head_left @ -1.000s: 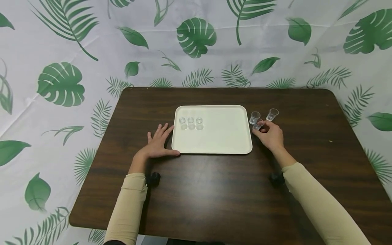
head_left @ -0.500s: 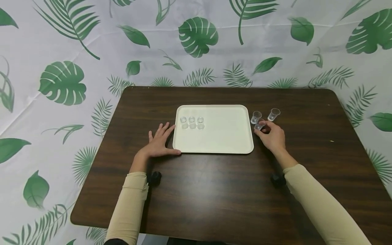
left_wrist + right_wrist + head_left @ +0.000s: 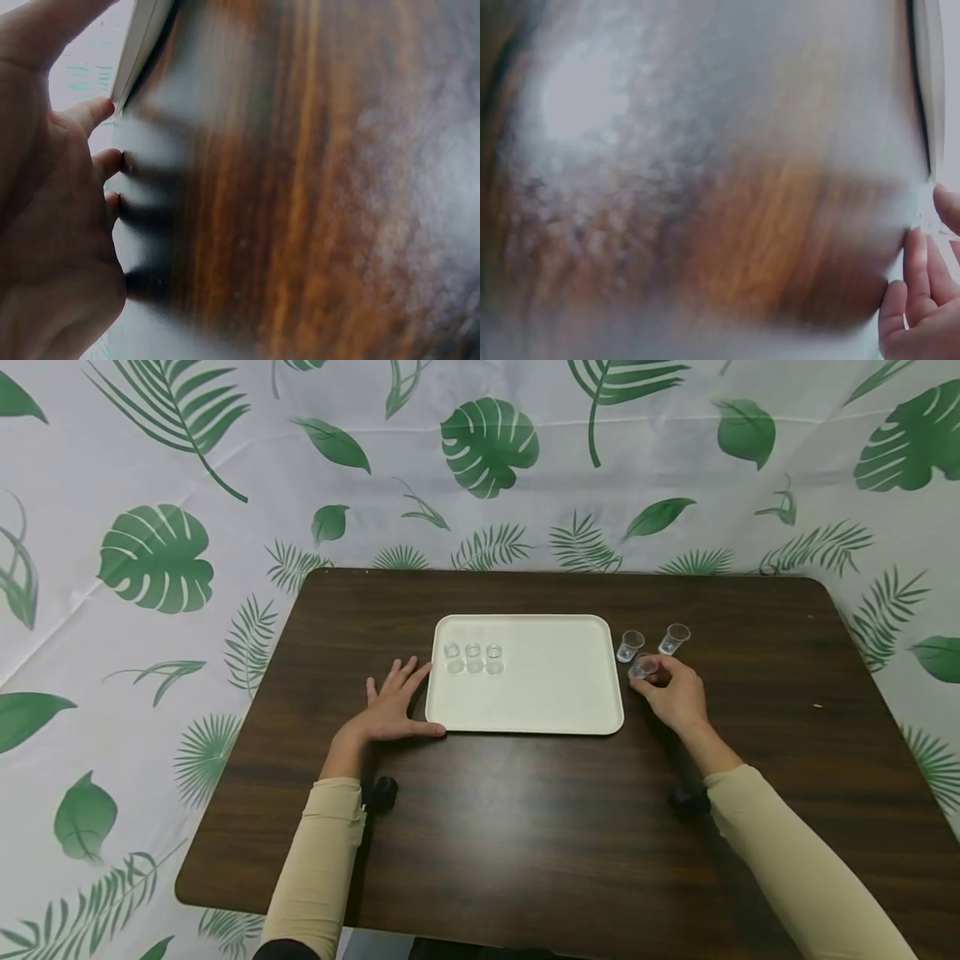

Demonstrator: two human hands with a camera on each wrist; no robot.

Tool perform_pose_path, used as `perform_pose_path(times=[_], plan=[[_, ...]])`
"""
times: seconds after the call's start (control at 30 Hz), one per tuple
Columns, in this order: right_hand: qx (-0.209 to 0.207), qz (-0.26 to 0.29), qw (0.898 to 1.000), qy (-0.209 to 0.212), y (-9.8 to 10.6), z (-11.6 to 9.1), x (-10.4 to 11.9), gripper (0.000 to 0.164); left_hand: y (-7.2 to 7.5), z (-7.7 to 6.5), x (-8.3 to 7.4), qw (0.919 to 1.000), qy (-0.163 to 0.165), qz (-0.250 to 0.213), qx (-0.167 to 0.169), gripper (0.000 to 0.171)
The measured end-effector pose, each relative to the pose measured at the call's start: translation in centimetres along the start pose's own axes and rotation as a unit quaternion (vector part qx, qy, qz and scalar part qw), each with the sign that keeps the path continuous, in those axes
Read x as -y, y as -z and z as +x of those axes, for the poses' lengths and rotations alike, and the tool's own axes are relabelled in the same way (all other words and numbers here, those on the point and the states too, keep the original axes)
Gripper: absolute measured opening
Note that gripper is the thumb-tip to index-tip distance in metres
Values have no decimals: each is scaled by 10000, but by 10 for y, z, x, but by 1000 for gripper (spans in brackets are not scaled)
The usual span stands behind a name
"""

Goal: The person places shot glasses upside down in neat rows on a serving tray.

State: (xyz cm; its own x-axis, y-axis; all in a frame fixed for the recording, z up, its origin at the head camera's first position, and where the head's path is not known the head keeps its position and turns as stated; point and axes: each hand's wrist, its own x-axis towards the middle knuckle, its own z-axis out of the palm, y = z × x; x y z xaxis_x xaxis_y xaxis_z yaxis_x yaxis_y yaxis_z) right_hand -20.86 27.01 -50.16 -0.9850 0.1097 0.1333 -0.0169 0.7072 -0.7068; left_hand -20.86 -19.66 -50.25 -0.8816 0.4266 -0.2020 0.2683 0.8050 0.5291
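Between the thumb and fingers of the right hand (image 3: 679, 693), one clear cup (image 3: 642, 667) is pinched, though whether it touches the table (image 3: 510, 827) is hard to tell; two similar cups (image 3: 631, 646) stand just beyond those fingertips. Immediately right of the left hand (image 3: 388, 710) lies a pale tray (image 3: 555, 693), its edge touched by that hand's spread fingers, bearing three small clear cups (image 3: 473, 658).

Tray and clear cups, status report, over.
Right hand pinching clear cup right of tray. Left hand spread, touching tray's left side. Three cups on tray, two cups on table. Nothing seen between held cup and tray.
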Motion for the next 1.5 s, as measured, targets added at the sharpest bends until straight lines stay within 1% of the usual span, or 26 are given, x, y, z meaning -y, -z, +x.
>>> perform_pose_path(times=[0.17, 0.4, 0.47, 0.7, 0.9, 1.07, 1.2, 1.33, 1.5], plan=[[-18, 170, 9998, 75, 5, 0, 0, 31, 1, 0, -1, 10000, -8, -32, -25, 113], [8, 371, 9993, 50, 11, -2, 2, 35, 1, 0, -2, 10000, -27, -35, -50, 112], [-13, 351, 9993, 163, 11, -2, 3, 35, 1, 0, -2, 10000, -40, -34, -40, 112], [-92, 226, 9960, 865, 9, -6, 13, 34, 0, 1, -2, 9999, -74, -44, -63, 113], [-148, 307, 9929, 1144, 6, -2, 27, 33, -2, 0, 0, 10000, -10, -45, -42, 111], [1, 253, 9913, 1294, 3, 3, 44, 33, -2, 0, -1, 10000, 21, -65, -43, 111], [201, 204, 9913, 1285, -4, 5, 61, 34, -2, -1, -2, 10000, 19, -75, -36, 111], [412, 155, 9901, 1332, -15, 8, 77, 35, -2, -1, -1, 10000, 26, -62, -17, 111], [789, 252, 9877, 1323, -32, 11, 90, 34, -1, -2, -2, 10000, 34, -66, -16, 111]])
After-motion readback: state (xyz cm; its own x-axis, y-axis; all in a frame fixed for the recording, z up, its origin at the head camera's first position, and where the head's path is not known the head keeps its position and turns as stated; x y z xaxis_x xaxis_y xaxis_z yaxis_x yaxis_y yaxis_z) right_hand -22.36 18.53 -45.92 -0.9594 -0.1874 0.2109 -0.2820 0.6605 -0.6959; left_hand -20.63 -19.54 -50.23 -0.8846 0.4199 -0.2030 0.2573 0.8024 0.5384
